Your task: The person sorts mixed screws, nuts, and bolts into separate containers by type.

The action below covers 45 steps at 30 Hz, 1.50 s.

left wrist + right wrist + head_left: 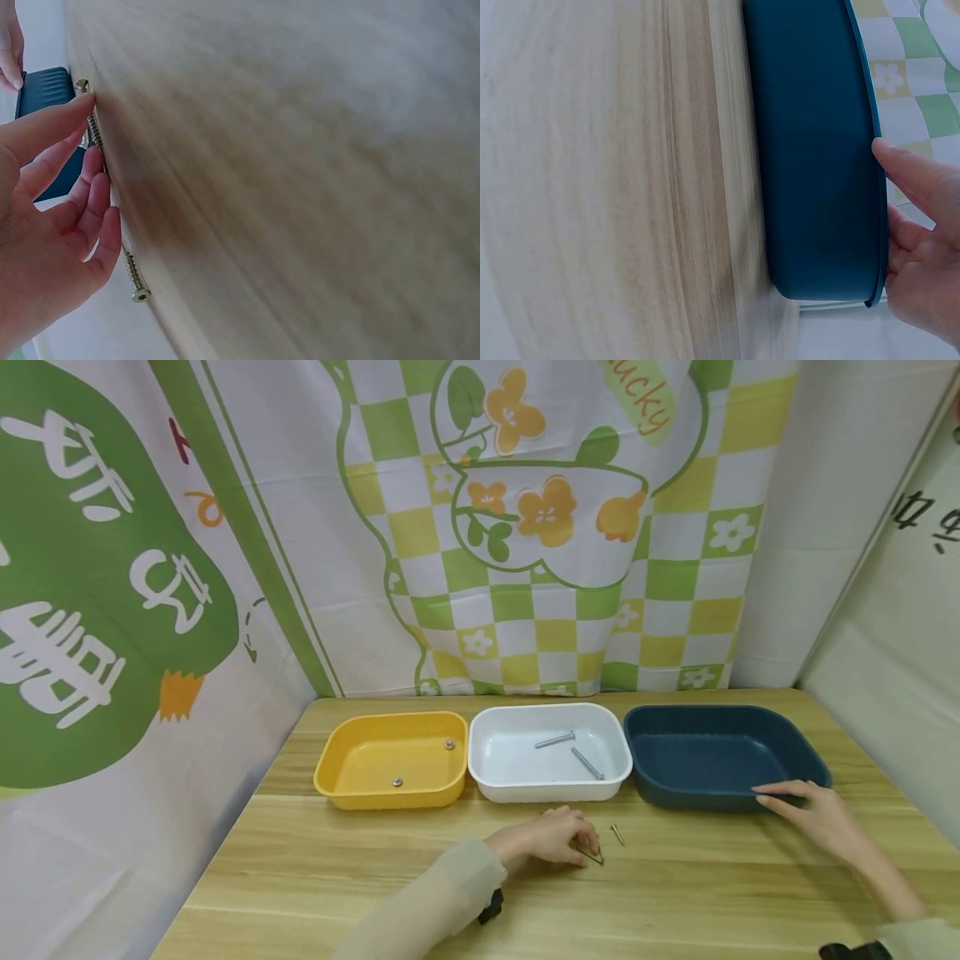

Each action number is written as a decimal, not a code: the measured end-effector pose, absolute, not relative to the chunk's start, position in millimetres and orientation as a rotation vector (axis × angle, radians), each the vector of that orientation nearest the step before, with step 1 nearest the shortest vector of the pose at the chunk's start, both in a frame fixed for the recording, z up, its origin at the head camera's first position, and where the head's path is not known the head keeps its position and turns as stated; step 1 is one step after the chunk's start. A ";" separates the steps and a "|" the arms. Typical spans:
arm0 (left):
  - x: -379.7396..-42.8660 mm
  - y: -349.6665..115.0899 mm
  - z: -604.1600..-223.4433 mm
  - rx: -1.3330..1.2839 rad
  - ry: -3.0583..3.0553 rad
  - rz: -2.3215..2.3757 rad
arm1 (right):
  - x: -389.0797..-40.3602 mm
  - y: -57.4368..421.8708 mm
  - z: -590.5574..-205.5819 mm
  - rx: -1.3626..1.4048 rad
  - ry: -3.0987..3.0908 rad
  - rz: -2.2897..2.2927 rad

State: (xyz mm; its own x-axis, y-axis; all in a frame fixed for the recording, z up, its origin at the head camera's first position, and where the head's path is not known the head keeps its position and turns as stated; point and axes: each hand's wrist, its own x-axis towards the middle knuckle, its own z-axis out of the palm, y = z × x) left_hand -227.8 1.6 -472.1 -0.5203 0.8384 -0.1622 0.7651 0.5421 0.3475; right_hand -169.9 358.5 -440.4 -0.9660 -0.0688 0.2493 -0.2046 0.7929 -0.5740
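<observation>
And here is the left hand (551, 837), low over the tabletop (375, 877), thumb and fingers bent down around a brass-coloured screw (94, 129)! Fingertips right up against it, though whether that is a firm pinch I cannot tell. Out past the thumb lies a loose screw (617, 835), just beside the hand, and the left wrist view picks up another screw (136, 279) by the little finger, its socketed head plain to see.

Over to the right hand (819, 820): thumb and fingers are closed on the near rim of the dark blue bin (693, 799), close to its right-hand corner, with the bin sitting flat on the tabletop. Pale sleeves (457, 881) cover both forearms.

Further out, three bins in a row! Next to the dark blue one stands the white bin (551, 792), two long silver bolts (555, 740) lying apart inside. On the far left, the yellow bin (392, 799) with two small metal nuts (397, 782), one towards the near wall, one over by the right side. Behind it all, a green-and-yellow checked curtain (551, 639), bright with orange flowers.
</observation>
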 end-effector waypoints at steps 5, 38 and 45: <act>-228.0 2.1 -471.2 1.301 2.458 0.361 | -169.6 358.0 -441.2 0.195 -2.787 0.926; -231.0 2.6 -467.3 1.463 2.431 0.475 | -171.2 359.8 -444.0 0.233 -2.716 0.958; -229.4 3.2 -464.7 1.471 2.407 0.571 | -172.0 361.2 -445.2 0.232 -2.733 0.954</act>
State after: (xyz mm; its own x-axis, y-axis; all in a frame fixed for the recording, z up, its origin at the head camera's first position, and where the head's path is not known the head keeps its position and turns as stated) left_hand -229.4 3.2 -464.7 -0.4522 0.8917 -0.0182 0.7884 0.4092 0.4593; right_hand -172.0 361.2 -445.2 -0.9594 -0.0712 0.2729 -0.2256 0.7746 -0.5908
